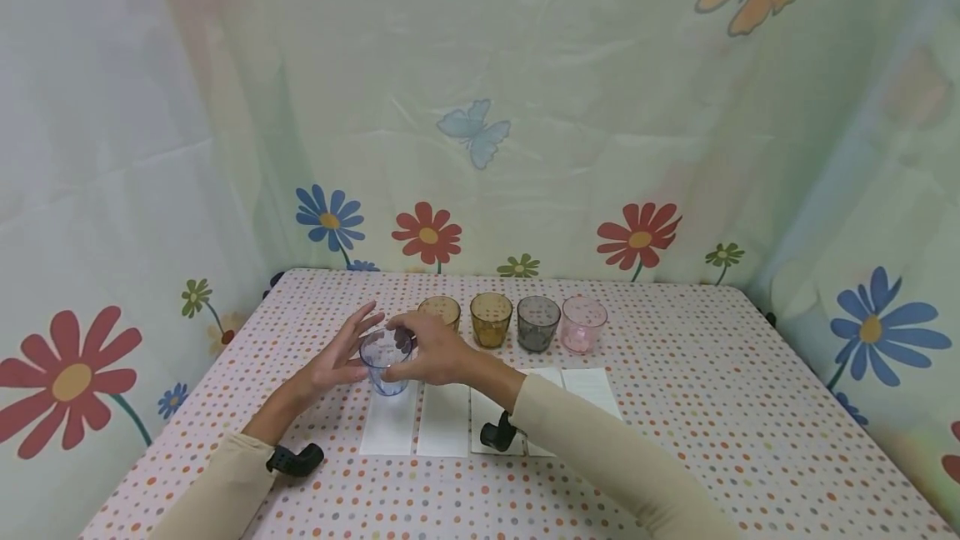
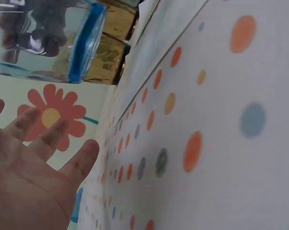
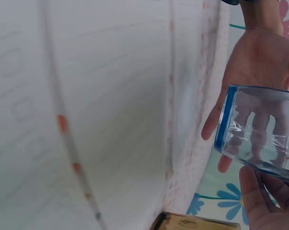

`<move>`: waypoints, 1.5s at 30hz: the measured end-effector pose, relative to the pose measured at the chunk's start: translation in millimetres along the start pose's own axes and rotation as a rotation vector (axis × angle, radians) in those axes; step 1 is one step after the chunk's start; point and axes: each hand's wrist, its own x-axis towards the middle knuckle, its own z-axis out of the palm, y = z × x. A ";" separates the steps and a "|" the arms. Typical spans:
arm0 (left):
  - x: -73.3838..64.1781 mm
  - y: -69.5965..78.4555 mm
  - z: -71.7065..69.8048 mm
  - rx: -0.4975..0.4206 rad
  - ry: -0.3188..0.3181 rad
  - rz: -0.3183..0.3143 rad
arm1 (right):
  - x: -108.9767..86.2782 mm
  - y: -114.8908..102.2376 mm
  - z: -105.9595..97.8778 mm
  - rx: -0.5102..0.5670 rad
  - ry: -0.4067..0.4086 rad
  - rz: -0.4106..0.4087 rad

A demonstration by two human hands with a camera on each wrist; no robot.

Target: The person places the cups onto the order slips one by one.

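A clear, blue-tinted cup (image 1: 377, 363) is held up over the left end of the white sheets, its base lower than its rim in the head view. My right hand (image 1: 435, 350) grips it from the right, with the thumb and fingers (image 3: 252, 194) on its side. On the cup's left, my left hand (image 1: 339, 359) is spread with loose fingers. A gap separates the left palm (image 2: 29, 187) from the cup (image 2: 39, 43) in the left wrist view.
Behind the hands stands a row of cups: a light amber cup (image 1: 441, 305), partly hidden, a darker amber cup (image 1: 491, 327), a grey cup (image 1: 537, 327) and a pink cup (image 1: 582, 327). Several white paper sheets (image 1: 442, 427) lie side by side on the dotted tablecloth (image 1: 697, 407).
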 end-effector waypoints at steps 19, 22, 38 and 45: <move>-3.1 -5.1 6.1 -0.021 -0.036 -0.009 | -11.1 7.6 7.6 -0.012 -0.057 -0.037; -4.7 -4.6 8.0 -0.022 -0.043 -0.013 | -12.3 8.5 9.9 -0.026 -0.077 -0.022; -8.2 -4.3 10.4 -0.021 -0.046 -0.011 | -14.5 6.8 10.9 -0.011 -0.102 0.013; -10.3 -4.8 12.1 -0.003 -0.028 -0.006 | -15.0 4.4 9.1 -0.055 -0.117 0.025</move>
